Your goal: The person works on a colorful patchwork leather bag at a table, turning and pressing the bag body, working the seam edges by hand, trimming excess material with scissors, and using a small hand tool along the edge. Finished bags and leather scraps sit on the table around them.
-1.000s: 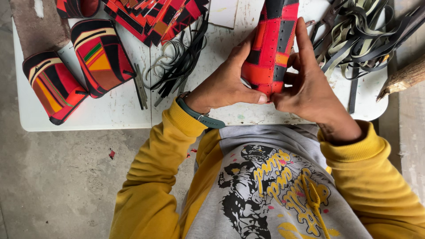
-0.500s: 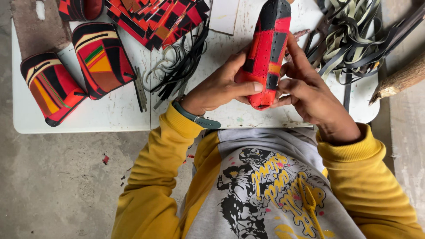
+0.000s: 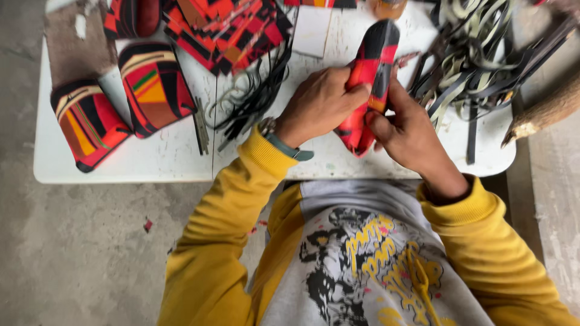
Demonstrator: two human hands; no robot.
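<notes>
White plastic table [image 3: 151, 166] takes up most of the room in front of this person, its top scuffed and crowded. Over on the far right lies a big tangle of dark and pale straps [image 3: 483, 66], with a rough wooden piece [image 3: 544, 115] poking in from the edge. Along the back sits a heap of red, black and orange printed fabric pieces [image 3: 226, 30], and a bundle of thin black cords [image 3: 254, 96] spills down from it. At the left end two finished patterned pouches [image 3: 124, 105] lie flat, side by side, with a brown scrap of material [image 3: 75, 45] behind them.

What both hands are busy with is a narrow red-and-black fabric piece [image 3: 370, 84], held up off the table near its middle. Its long axis runs away from the person, leaning a little to the right at the far end, the near tip pointing back toward the chest. The left hand [image 3: 320, 105] wraps it from the left side, fingers curled over and pressed onto the cloth. The right hand [image 3: 411, 130] comes in from the right and slightly nearer, thumb and fingertips pinching the lower edge. So the piece sits squeezed between the two hands, neither one clearly closer, each gripping an opposite flank along its length. A teal band [image 3: 289, 148] shows at the left wrist, just above the yellow cuff.
</notes>
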